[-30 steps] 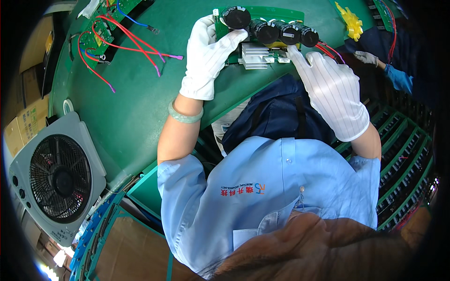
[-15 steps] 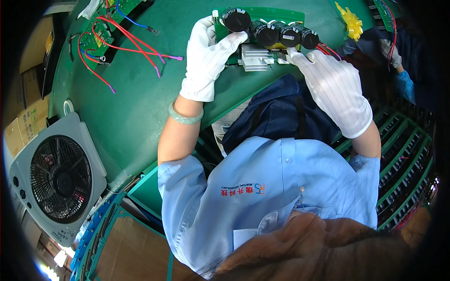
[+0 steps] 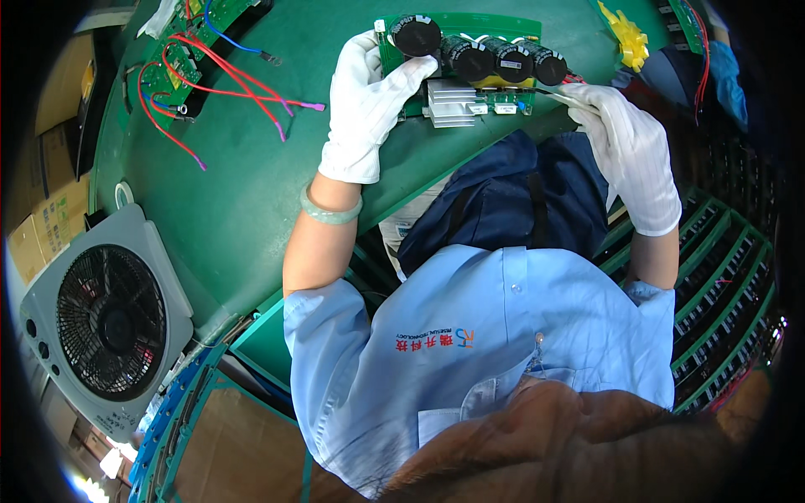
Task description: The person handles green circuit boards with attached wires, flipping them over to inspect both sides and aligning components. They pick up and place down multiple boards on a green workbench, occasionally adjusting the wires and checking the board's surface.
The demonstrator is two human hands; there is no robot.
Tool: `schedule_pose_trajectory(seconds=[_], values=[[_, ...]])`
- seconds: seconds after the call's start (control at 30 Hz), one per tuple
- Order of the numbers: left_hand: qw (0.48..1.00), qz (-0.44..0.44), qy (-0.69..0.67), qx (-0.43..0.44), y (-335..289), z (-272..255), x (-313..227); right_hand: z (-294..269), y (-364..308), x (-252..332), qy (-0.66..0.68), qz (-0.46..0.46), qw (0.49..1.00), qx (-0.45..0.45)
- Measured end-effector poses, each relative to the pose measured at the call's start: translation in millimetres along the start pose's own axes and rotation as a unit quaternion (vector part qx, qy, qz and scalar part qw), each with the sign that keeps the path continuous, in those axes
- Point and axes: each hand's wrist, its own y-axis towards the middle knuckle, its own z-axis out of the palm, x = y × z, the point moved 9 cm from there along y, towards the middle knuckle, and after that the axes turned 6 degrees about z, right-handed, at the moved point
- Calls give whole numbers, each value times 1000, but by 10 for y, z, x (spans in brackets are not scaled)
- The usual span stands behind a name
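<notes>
A green circuit board (image 3: 503,27) lies at the table's near edge. It carries several black cylindrical capacitors (image 3: 511,63) and a finned silver heat sink (image 3: 451,105). My left hand (image 3: 360,113), in a white glove, is closed on the board's left end, its thumb against the largest capacitor. Off the board's right end, my gloved right hand (image 3: 629,151) pinches a thin dark pointed tool (image 3: 547,91); whether it is tweezers I cannot make out. The tool's tip reaches the board's right edge, beside small white components (image 3: 505,109). Red wires emerge behind the right fingers.
Another board (image 3: 180,63) with red and blue wires sits at the far left of the green table (image 3: 235,201). A grey box fan (image 3: 113,323) stands left. A yellow bow-like bundle (image 3: 629,42), another person's blue sleeve (image 3: 729,80) and green racks (image 3: 713,268) are at the right.
My right hand has pulled back to the right from the board's front components, exposing the white parts. The board and left hand have shifted slightly left.
</notes>
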Motion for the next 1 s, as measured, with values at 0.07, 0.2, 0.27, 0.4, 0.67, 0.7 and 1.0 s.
schedule_pose_trajectory(seconds=[0.07,0.2,0.27,0.4,0.67,0.7,1.0], values=[[1000,-5,27,-1,2,2,-2,41,-101,-90,34,8,999,-6],[999,-21,40,-9,-7,-6,-17,158,-264,-84,86,-10,995,48],[999,-16,27,-10,-11,-17,1,230,-348,-56,80,-27,992,89],[999,-18,29,-17,-22,-15,-12,357,-498,-25,96,-25,990,99],[998,-24,56,-25,-8,-58,21,678,-627,-52,177,-10,977,121],[997,-23,65,-31,-9,-52,17,691,-616,-42,195,-15,971,134],[997,-24,55,-40,-3,-31,15,705,-609,-42,230,-9,966,116]])
